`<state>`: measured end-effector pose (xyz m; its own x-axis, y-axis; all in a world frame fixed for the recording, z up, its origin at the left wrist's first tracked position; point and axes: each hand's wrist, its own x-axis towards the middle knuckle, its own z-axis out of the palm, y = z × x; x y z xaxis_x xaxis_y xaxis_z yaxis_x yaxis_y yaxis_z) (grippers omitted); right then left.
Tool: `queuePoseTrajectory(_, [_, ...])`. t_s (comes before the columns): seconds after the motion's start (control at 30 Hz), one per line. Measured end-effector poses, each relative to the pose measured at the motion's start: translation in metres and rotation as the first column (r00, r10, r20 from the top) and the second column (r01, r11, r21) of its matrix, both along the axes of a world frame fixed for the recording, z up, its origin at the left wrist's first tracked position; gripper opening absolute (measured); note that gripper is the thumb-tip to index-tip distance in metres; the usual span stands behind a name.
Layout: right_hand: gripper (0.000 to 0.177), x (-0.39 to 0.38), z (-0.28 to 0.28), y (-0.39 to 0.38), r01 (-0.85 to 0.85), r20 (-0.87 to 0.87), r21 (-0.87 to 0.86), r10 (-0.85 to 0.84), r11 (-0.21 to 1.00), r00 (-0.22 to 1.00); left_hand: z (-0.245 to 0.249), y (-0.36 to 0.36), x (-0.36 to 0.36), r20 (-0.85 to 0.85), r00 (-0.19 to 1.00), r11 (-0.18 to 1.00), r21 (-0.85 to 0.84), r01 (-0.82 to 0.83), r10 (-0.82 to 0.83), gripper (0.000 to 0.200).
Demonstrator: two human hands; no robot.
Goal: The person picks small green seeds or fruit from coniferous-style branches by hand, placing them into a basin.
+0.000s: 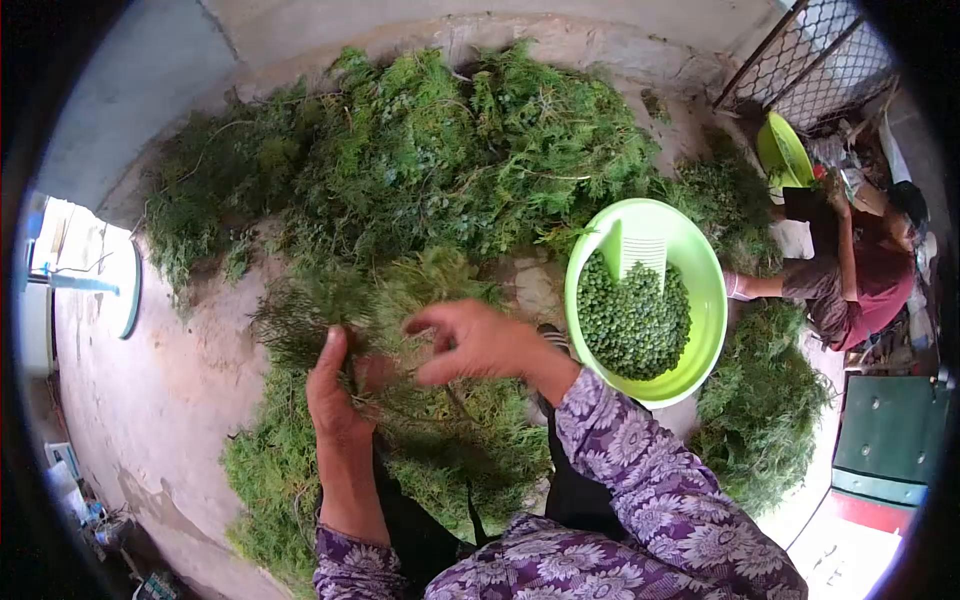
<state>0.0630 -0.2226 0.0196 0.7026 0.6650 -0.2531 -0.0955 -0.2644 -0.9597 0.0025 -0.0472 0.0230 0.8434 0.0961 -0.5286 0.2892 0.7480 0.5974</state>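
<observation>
My left hand (338, 395) is closed around a leafy evergreen sprig (315, 310), its thumb pointing up along the stems. My right hand (485, 345) hovers just to the right of the sprig, slightly blurred. Its fingers are curved and apart, with nothing visible between them. Beyond my right wrist stands a lime-green basin (708, 330) with a ridged washboard panel on its inner wall. Many small round green cones or berries (635, 325) fill its lower part. Cut evergreen branches (470, 430) lie beneath my hands and across my lap area.
A large heap of evergreen branches (420, 150) runs along the wall. More branches (760, 420) lie right of the basin. At the right sits another person (870, 260) near a second green basin (783, 150). A stool-like round object (128, 285) stands at the left.
</observation>
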Motion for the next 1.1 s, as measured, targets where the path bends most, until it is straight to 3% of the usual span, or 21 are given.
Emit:
queuePoseTrajectory(0.07, [0.050,-0.014,0.004,0.013,-0.118,0.018,-0.080,0.119,0.990,0.993,-0.004,0.007,0.001,0.138,0.989,0.983,-0.181,-0.022,0.047,0.023])
queuePoseTrajectory(0.1, [0.052,-0.020,0.005,0.021,-0.242,0.031,-0.160,0.250,0.957,0.968,-0.005,0.005,0.001,0.133,0.988,0.984,-0.171,-0.054,0.078,0.023])
queuePoseTrajectory(0.17, [0.049,-0.026,-0.002,0.033,-0.308,0.045,-0.147,0.317,0.940,0.947,-0.003,0.000,0.005,0.001,0.994,0.992,-0.071,-0.106,0.106,0.023])
queuePoseTrajectory(0.23, [0.040,-0.026,-0.003,0.034,-0.166,0.191,-0.355,0.246,0.920,0.950,0.007,0.001,0.007,-0.011,0.995,0.979,-0.175,-0.104,0.103,0.016])
queuePoseTrajectory(0.3, [0.031,-0.029,-0.044,0.028,-0.056,0.570,-0.229,0.180,0.972,0.802,0.003,-0.003,0.007,-0.040,0.981,0.982,0.011,-0.188,0.188,0.017])
queuePoseTrajectory(0.37, [0.026,-0.024,-0.035,0.026,-0.013,0.624,-0.004,0.013,1.000,0.781,-0.003,-0.004,0.002,-0.085,0.995,0.900,0.435,-0.006,0.048,0.032])
queuePoseTrajectory(0.4, [0.025,-0.022,-0.029,0.019,0.026,0.631,-0.130,0.063,0.991,0.773,-0.001,-0.008,0.001,-0.019,0.999,0.874,0.486,-0.015,0.028,0.035])
queuePoseTrajectory(0.47, [0.026,-0.009,-0.034,0.009,0.135,0.531,-0.190,-0.014,0.972,0.847,-0.001,-0.011,-0.002,0.130,0.991,0.829,0.557,-0.047,-0.031,0.039])
queuePoseTrajectory(0.5, [0.028,0.002,-0.047,0.006,0.210,0.404,-0.141,-0.137,0.967,0.904,-0.004,-0.011,-0.003,0.210,0.975,0.814,0.578,-0.066,-0.071,0.041])
queuePoseTrajectory(0.53, [0.026,0.013,-0.055,-0.001,0.295,0.478,-0.246,-0.149,0.923,0.865,-0.011,-0.011,-0.005,0.207,0.975,0.663,0.742,-0.099,-0.085,0.042])
queuePoseTrajectory(0.57, [0.023,0.022,-0.060,-0.008,0.386,0.553,-0.338,-0.150,0.858,0.819,-0.011,-0.010,-0.007,0.205,0.977,0.661,0.742,-0.112,-0.065,0.042])
queuePoseTrajectory(0.63, [0.016,0.033,-0.052,-0.011,0.449,0.268,-0.358,-0.371,0.819,0.889,-0.010,-0.005,-0.010,0.206,0.970,0.612,0.786,-0.087,-0.127,0.037])
queuePoseTrajectory(0.67, [0.016,0.034,-0.053,-0.009,0.436,0.269,-0.359,-0.356,0.825,0.895,-0.006,-0.003,-0.012,0.208,0.969,0.609,0.788,-0.087,-0.131,0.036])
queuePoseTrajectory(0.73, [0.012,0.033,-0.060,-0.004,0.536,-0.060,-0.183,-0.553,0.824,0.831,-0.007,0.000,-0.013,0.246,0.963,0.565,0.813,-0.143,-0.111,0.035])
queuePoseTrajectory(0.8, [0.010,0.035,-0.084,0.002,0.517,-0.028,-0.119,-0.523,0.848,0.852,-0.010,-0.001,-0.010,0.333,0.940,0.448,0.853,-0.267,-0.073,0.031])
queuePoseTrajectory(0.87, [0.011,0.029,-0.093,0.024,0.483,0.117,-0.036,-0.476,0.875,0.872,-0.005,-0.005,-0.009,0.355,0.934,0.444,0.844,-0.301,-0.040,0.029])
queuePoseTrajectory(0.9, [0.011,0.027,-0.100,0.046,0.441,0.103,-0.029,-0.436,0.897,0.894,-0.004,-0.004,-0.008,0.374,0.927,0.449,0.834,-0.321,-0.033,0.027])
queuePoseTrajectory(0.97, [0.014,0.012,-0.126,0.094,0.401,-0.219,0.333,-0.344,0.853,0.913,-0.001,-0.004,-0.010,0.458,0.889,0.378,0.822,-0.425,0.004,0.026])
queuePoseTrajectory(1.03, [0.019,-0.013,-0.143,0.136,0.460,-0.493,0.609,-0.146,0.646,0.858,0.000,-0.004,-0.009,0.485,0.874,0.334,0.822,-0.461,0.012,0.026])
queuePoseTrajectory(1.07, [0.024,-0.036,-0.120,0.170,0.057,0.184,0.462,-0.158,0.885,0.970,0.002,-0.002,-0.011,0.519,0.855,0.320,0.811,-0.490,-0.006,0.027])
queuePoseTrajectory(1.1, [0.028,-0.063,-0.082,0.198,-0.151,0.375,0.208,0.063,0.966,0.925,0.005,0.003,-0.014,0.511,0.860,0.311,0.817,-0.486,0.003,0.027])
